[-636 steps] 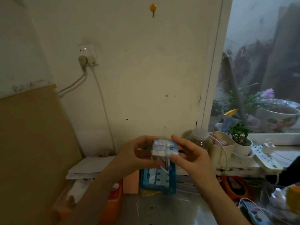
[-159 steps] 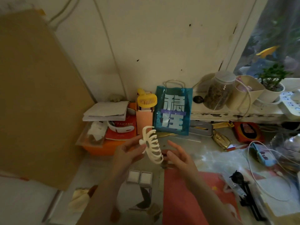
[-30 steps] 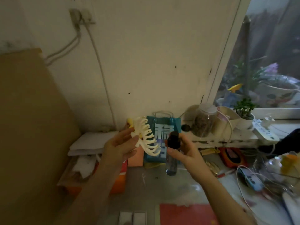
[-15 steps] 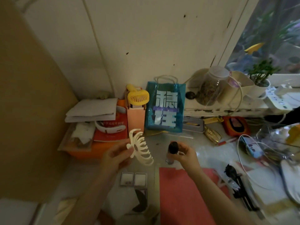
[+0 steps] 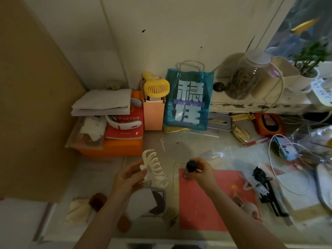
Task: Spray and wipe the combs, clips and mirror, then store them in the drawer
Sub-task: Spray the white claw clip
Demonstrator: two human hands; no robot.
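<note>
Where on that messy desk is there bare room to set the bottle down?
Bare patches: the pale desktop between the blue bag and the red mat, and the mat's middle. The right side is crowded with cables and black clips.

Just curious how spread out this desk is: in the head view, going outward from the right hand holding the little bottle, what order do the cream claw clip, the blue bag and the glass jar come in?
From the right hand:
1. Cream claw clip, just left, held in the left hand.
2. Blue bag, behind, against the wall.
3. Glass jar, farther back right, on the sill.

Cream plastic claw clip [image 5: 154, 168] — matt
</note>
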